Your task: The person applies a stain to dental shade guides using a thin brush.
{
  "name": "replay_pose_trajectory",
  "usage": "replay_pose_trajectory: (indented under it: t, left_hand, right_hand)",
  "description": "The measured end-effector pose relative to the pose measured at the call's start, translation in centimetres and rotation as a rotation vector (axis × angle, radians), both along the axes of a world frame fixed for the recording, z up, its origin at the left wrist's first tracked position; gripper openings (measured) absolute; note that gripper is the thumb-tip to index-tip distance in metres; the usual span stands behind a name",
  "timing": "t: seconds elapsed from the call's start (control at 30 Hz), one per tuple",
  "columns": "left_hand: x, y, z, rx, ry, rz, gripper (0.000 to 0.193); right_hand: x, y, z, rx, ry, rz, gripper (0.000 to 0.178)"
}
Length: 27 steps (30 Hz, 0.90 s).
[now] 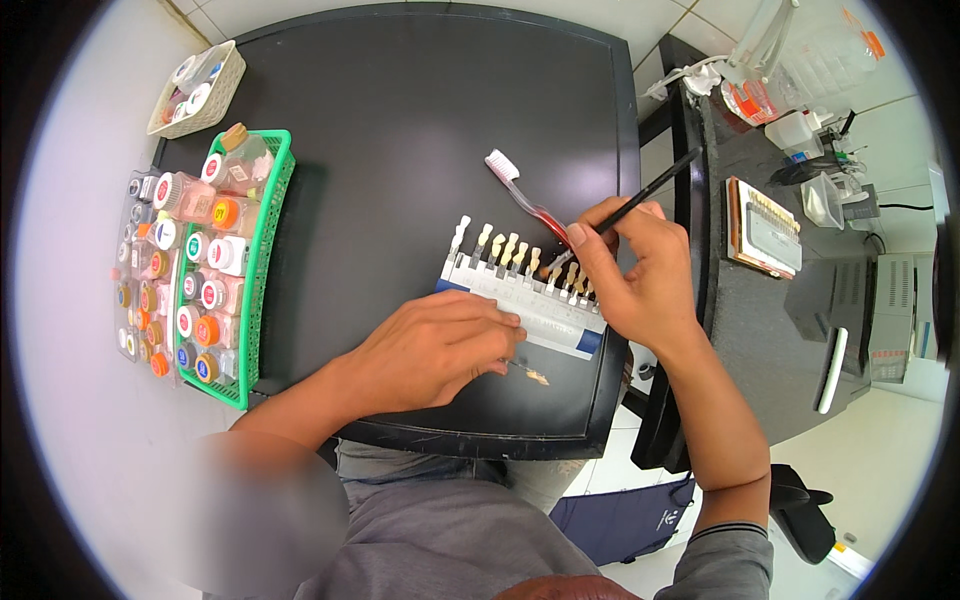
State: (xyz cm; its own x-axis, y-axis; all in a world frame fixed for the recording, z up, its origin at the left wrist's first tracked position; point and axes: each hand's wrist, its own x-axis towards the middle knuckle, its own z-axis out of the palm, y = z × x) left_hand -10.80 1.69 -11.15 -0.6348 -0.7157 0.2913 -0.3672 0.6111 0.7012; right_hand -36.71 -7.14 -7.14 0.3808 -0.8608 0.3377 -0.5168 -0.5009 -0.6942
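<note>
A dental shade guide (525, 304), a silver holder with blue ends, lies on the black table with a row of tooth-coloured tabs standing along its far edge. My left hand (440, 345) is closed beside its near side, fingertips pinching a loose shade tab (538, 378) by its thin stem, tooth end pointing right. In my right hand (640, 270) is a thin brush (655, 187) with a black handle, its tip down among the tabs. A toothbrush (517, 187) with white bristles and a clear red handle lies beyond the guide, its handle end partly hidden by my right hand.
At left, a green basket (268, 260) holds several jars with coloured caps, beside more bottles. A cream basket (225, 90) stands at the far left corner. On the right, a dark counter (715, 345) carries another shade guide (770, 225), bottles and a white bar (832, 370).
</note>
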Motion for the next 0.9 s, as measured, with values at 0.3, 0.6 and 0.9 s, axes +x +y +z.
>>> replay_pose_trajectory:
  t: [0.3,0.6,0.9]
  left_hand:
    - [-0.06,-0.31,0.24,0.031,0.018,0.002,0.020]
    - [-0.06,-0.43,0.49,0.017,0.021,0.002,0.022]
    - [-0.01,-0.38,0.38,0.027,0.022,0.002,0.022]
  right_hand:
    - [0.05,0.26,-0.22,-0.041,0.138,0.132,0.010]
    - [0.24,0.44,0.34,-0.058,0.050,0.050,0.012]
    - [0.20,0.64,-0.25,-0.089,0.111,0.130,0.010]
